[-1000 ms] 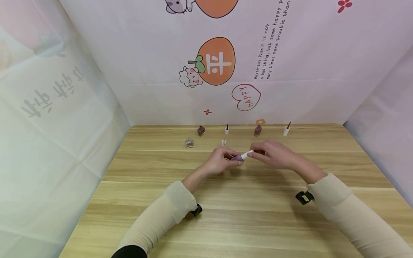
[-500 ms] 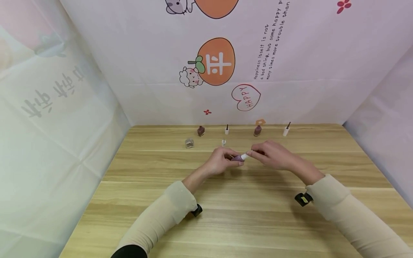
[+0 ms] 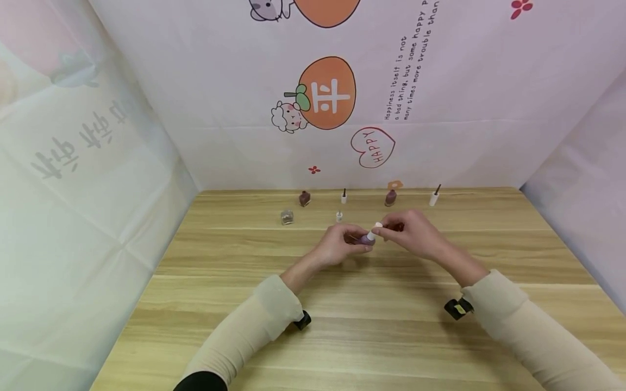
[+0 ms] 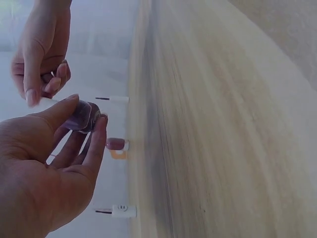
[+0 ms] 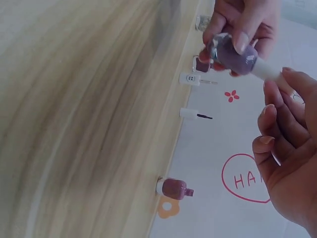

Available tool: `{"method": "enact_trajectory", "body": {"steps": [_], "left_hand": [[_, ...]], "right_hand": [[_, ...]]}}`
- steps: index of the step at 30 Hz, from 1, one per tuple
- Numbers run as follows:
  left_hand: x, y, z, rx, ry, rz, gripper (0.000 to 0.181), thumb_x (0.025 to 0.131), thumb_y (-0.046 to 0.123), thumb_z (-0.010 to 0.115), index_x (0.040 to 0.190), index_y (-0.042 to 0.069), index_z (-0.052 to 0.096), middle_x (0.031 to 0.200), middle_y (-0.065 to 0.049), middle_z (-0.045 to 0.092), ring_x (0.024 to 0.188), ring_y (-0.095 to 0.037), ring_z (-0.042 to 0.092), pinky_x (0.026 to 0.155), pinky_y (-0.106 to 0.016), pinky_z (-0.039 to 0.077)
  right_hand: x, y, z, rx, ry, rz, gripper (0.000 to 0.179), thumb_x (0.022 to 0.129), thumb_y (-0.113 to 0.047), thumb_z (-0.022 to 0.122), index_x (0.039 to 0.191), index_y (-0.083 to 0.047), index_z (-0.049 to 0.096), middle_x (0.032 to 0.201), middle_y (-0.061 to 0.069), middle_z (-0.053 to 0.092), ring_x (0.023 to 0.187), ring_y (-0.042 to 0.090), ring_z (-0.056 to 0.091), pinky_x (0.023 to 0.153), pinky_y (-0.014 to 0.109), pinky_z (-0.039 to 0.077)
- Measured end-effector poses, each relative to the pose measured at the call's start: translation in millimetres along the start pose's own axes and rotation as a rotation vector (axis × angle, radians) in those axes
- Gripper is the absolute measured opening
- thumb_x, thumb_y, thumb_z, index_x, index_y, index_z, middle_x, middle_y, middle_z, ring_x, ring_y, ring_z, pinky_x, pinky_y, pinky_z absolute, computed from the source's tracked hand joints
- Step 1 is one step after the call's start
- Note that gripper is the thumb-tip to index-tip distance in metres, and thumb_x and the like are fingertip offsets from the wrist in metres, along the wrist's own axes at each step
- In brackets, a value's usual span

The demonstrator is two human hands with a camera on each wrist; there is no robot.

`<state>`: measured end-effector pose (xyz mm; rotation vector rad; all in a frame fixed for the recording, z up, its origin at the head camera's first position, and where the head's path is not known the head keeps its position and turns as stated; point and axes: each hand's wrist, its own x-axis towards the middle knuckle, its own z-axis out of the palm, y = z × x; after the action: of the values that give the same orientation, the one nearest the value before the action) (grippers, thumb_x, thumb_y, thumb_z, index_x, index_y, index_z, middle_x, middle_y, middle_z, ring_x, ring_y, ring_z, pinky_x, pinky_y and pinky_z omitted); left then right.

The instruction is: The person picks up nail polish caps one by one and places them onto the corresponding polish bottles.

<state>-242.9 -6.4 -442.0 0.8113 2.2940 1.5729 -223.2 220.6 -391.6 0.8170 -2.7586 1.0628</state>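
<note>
A small purple nail polish bottle (image 5: 238, 58) with a white cap (image 5: 266, 69) is held between both hands above the table. My left hand (image 3: 337, 245) grips the glass body between thumb and fingers. With thumb and fingertips my right hand (image 3: 412, 234) pinches the white cap, which sits on the bottle's neck. In the head view the bottle (image 3: 367, 240) tilts with its cap up and to the right.
Along the table's back edge stand an uncapped dark bottle (image 3: 305, 199), another uncapped bottle (image 3: 390, 198) and a clear glittery bottle (image 3: 287, 217). White caps with brushes upward, one (image 3: 344, 196), a second (image 3: 339, 216) and a third (image 3: 433, 196), stand among them. A printed cloth (image 3: 235, 136) hangs behind.
The bottle and cap have tipped more upright between the hands. My left hand has shifted slightly to the right, and the right hand has turned a little around the cap.
</note>
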Motion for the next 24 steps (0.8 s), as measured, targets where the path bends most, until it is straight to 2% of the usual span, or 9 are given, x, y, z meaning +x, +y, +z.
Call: {"method": "enact_trajectory", "body": {"steps": [5, 11, 19, 24], "left_hand": [[3.5, -1.3, 5.1, -0.037, 0.012, 0.007, 0.021, 0.092, 0.015, 0.079, 0.112, 0.008, 0.078, 0.104, 0.0, 0.077, 0.092, -0.008, 0.069, 0.083, -0.023, 0.057], [6.7, -2.2, 9.7, -0.083, 0.022, 0.001, 0.021, 0.091, 0.013, 0.079, 0.112, 0.008, 0.079, 0.106, -0.001, 0.077, 0.096, -0.008, 0.069, 0.086, -0.024, 0.056], [10.7, 0.2, 12.9, -0.215, 0.054, -0.054, 0.023, 0.09, 0.01, 0.081, 0.113, 0.007, 0.079, 0.104, -0.002, 0.077, 0.094, -0.012, 0.07, 0.082, -0.028, 0.059], [11.7, 1.7, 14.8, -0.205, 0.07, -0.092, 0.021, 0.088, 0.011, 0.082, 0.11, 0.009, 0.079, 0.101, 0.001, 0.075, 0.093, -0.012, 0.07, 0.081, -0.027, 0.058]], "right_hand": [[-2.1, 0, 5, 0.002, 0.083, -0.042, 0.009, 0.095, -0.023, 0.077, 0.092, -0.014, 0.079, 0.078, -0.007, 0.071, 0.065, 0.011, 0.061, 0.058, 0.026, 0.053], [-5.9, 3, 9, 0.043, 0.141, -0.07, 0.005, 0.093, -0.018, 0.078, 0.097, -0.014, 0.079, 0.085, -0.005, 0.074, 0.073, 0.011, 0.065, 0.062, 0.027, 0.057], [-11.0, 4, 11, 0.172, 0.169, 0.007, 0.013, 0.093, -0.015, 0.078, 0.106, -0.012, 0.079, 0.098, 0.001, 0.076, 0.084, 0.015, 0.068, 0.065, 0.026, 0.057], [-12.9, 7, 12, 0.217, 0.174, 0.034, 0.016, 0.093, -0.014, 0.078, 0.108, -0.01, 0.078, 0.103, 0.003, 0.077, 0.091, 0.017, 0.071, 0.076, 0.027, 0.059]]}}
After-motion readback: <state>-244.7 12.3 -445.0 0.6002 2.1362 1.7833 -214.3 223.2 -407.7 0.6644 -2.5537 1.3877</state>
